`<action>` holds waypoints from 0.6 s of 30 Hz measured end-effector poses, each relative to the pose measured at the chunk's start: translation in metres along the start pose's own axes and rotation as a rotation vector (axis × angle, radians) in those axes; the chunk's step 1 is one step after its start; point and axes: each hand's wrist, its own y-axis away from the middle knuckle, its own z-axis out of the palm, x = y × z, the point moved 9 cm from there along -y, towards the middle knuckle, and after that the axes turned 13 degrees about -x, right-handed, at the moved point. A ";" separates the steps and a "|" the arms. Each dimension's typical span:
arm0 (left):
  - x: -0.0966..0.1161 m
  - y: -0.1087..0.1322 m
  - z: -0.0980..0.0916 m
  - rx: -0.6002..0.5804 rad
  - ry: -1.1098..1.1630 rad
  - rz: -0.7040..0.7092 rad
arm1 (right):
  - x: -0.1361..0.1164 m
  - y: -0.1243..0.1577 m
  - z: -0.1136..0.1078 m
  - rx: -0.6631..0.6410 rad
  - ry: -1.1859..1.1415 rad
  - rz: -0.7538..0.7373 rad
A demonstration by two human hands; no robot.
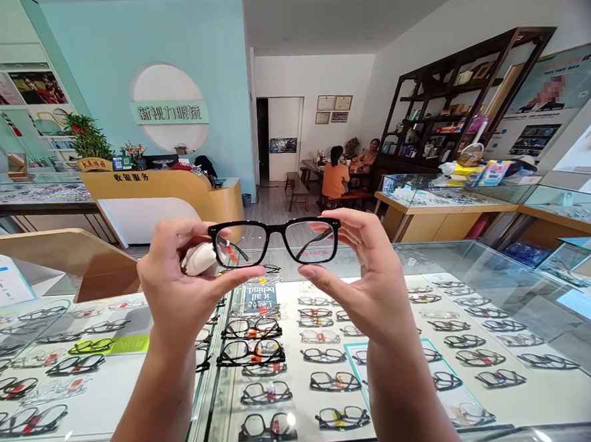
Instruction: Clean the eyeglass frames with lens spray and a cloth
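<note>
Raised in front of me is a pair of black-framed eyeglasses (276, 228), its front towards me and its temples pointing away. My left hand (178, 275) grips the left end of the frame, the thumb stretched along under the lens. A crumpled white cloth or tissue (199, 259) is tucked in that same hand. At the other end my right hand (368, 270) pinches the frame near its upper corner, the thumb below the lens. Red print shows on the right lens. Under the hands, a glass display case (299, 441) holds many spectacle frames in rows.
Two dark frames (251, 352) lie on the glass just below my hands. A wooden stand (92, 260) is at left. Behind are a service counter (214, 192), a dark shelf unit (443, 105), and two people (336, 172) seated at a table. More display cases (439, 202) stand at right.
</note>
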 end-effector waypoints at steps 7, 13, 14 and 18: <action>0.003 0.000 0.002 -0.041 -0.177 0.031 | 0.000 0.000 0.002 0.004 -0.008 0.027; -0.005 -0.002 0.005 -0.091 -0.288 -0.024 | 0.004 -0.001 0.001 0.035 0.001 0.064; -0.005 -0.002 0.005 -0.100 -0.299 -0.034 | 0.004 -0.001 0.001 0.036 -0.001 0.070; -0.006 -0.005 0.007 -0.118 -0.309 -0.071 | 0.005 -0.001 0.000 0.040 -0.001 0.081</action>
